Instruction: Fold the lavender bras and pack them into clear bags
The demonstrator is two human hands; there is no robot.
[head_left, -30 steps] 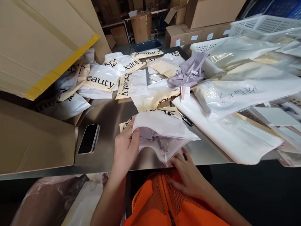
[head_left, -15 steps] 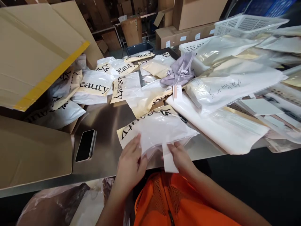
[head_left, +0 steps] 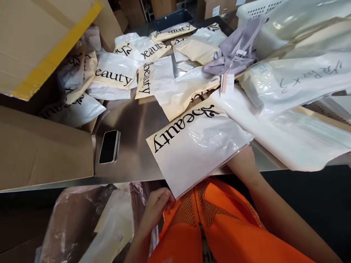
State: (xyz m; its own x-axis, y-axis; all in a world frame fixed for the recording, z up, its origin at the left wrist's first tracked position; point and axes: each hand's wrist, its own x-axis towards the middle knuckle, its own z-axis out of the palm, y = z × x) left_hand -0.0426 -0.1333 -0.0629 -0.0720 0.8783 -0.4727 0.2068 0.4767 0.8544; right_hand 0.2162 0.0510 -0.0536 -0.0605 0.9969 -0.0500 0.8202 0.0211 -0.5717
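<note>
Bag [head_left: 199,146] sits flat on the table [head_left: 131,142], your right hand [head_left: 242,160] tucked under its far edge, grip hidden. Left hand [head_left: 157,206] curls just below its near corner, seemingly empty. Looks packed; sealing probably needs both hands.

Black smartphone [head_left: 109,146] lying screen-up on bare brushed-steel tabletop [head_left: 131,126], just beside brown cardboard box flap [head_left: 41,146] at left. Above it, large tilted cardboard carton with yellow tape strip [head_left: 57,49]. Scattered across far tabletop, cream and white plastic pouches printed "beauty" [head_left: 115,75], overlapping one another. Further right, crumpled lilac garment [head_left: 233,51] with pale hang tag [head_left: 227,83] dangling from it. Beside that, clear plastic bag with handwritten marker scrawl [head_left: 301,78], resting over other clear bags. White perforated plastic basket [head_left: 257,9] at top right. Below table edge, crumpled plastic wrap [head_left: 90,219].
</note>
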